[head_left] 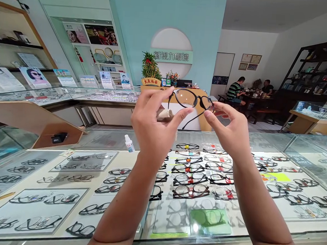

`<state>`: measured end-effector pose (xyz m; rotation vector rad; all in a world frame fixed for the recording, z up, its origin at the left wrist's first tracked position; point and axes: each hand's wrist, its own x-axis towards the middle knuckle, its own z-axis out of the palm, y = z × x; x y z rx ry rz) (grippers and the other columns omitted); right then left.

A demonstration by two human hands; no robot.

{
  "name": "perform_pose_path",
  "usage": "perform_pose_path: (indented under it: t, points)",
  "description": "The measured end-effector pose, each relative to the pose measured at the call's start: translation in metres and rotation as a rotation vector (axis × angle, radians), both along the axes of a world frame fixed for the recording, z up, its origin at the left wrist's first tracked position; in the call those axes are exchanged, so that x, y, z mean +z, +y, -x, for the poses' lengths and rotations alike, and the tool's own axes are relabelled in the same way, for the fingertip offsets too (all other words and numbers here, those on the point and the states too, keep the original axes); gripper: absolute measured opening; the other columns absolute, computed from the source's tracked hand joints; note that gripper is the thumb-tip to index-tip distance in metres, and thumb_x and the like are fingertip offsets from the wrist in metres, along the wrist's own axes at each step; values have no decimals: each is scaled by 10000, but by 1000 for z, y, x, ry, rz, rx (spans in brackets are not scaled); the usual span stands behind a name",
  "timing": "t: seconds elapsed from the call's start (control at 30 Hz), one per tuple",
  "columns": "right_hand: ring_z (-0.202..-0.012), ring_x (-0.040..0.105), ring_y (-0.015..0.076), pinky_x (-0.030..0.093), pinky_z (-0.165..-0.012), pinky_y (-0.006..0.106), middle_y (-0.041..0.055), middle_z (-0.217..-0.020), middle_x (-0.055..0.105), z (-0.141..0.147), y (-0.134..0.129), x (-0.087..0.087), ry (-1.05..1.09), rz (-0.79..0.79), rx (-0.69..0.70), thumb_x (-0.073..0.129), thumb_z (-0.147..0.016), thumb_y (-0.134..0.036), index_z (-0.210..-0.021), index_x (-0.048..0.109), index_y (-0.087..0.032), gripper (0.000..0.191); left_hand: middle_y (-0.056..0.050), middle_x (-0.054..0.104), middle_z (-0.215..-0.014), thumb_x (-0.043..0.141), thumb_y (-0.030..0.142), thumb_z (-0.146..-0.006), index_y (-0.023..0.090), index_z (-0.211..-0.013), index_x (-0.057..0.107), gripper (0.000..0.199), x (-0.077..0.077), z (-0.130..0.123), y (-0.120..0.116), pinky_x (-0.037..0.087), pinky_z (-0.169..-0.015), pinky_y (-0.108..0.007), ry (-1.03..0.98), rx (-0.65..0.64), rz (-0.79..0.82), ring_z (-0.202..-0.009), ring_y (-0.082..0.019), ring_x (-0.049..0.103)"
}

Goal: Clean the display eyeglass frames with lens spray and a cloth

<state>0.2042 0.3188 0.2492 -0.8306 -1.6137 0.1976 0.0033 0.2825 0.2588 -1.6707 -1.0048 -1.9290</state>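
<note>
A pair of dark-framed eyeglasses (194, 98) is held up in the air over the glass counter. My left hand (158, 118) grips the frame at its left side, thumb below the left lens, with a beige cloth (164, 114) tucked in the palm. My right hand (229, 126) pinches the right lens rim between thumb and fingers. One temple arm hangs down between the hands. Below, several rows of eyeglasses (190, 168) lie inside the glass display case (103, 241). A small white spray bottle (129, 143) stands on the counter left of my left forearm.
A slanted wooden panel (38, 120) stands at the left. Further back are another display counter (112, 97) with leaflets and a reception desk (143, 88) with a plant (150, 67). Two people sit at a table (255, 95) at the back right, near dark shelves (312, 68).
</note>
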Motion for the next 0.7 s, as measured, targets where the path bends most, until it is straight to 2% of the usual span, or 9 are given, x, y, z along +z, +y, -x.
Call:
perform_pose_path:
  t: [0.27, 0.37, 0.47, 0.57, 0.7]
  points:
    - [-1039, 752, 269, 585, -987, 496, 82, -1175, 819, 0, 1, -1, 10, -77, -42, 793, -915, -592, -1223, 759, -247, 464, -61, 736, -1172, 939, 519, -820, 361, -1209, 800, 443, 1, 3, 4, 557, -651, -351, -13, -26, 10, -840, -185, 650]
    - [-1015, 742, 253, 592, -949, 468, 77, -1163, 794, 2, 0, -1, 46, -168, -85, 801, -912, -587, -1193, 721, -246, 449, -60, 757, -1165, 939, 526, -816, 352, -1208, 805, 449, 1, 6, 6, 557, -674, -346, -35, -40, 55, -866, -193, 660]
    - [-1007, 721, 245, 602, -912, 447, 70, -1151, 749, 5, 0, -2, 82, -270, -144, 809, -904, -590, -1187, 677, -257, 456, -61, 769, -1171, 922, 540, -832, 328, -1235, 799, 471, 2, 7, 8, 537, -649, -313, -82, -106, 148, -875, -185, 674]
    - [-1012, 701, 252, 609, -911, 463, 67, -1152, 699, 8, -1, -3, 107, -346, -178, 814, -898, -591, -1219, 643, -277, 481, -63, 781, -1181, 922, 564, -820, 308, -1257, 797, 521, 1, 7, 12, 518, -617, -283, -116, -156, 205, -838, -165, 669]
    - [-1090, 680, 294, 605, -961, 520, 97, -1209, 661, 11, -8, -4, 101, -349, -215, 779, -934, -586, -1279, 618, -302, 475, -70, 790, -1204, 928, 579, -802, 325, -1276, 787, 556, -2, 4, 16, 507, -587, -275, -136, -168, 207, -777, -147, 641]
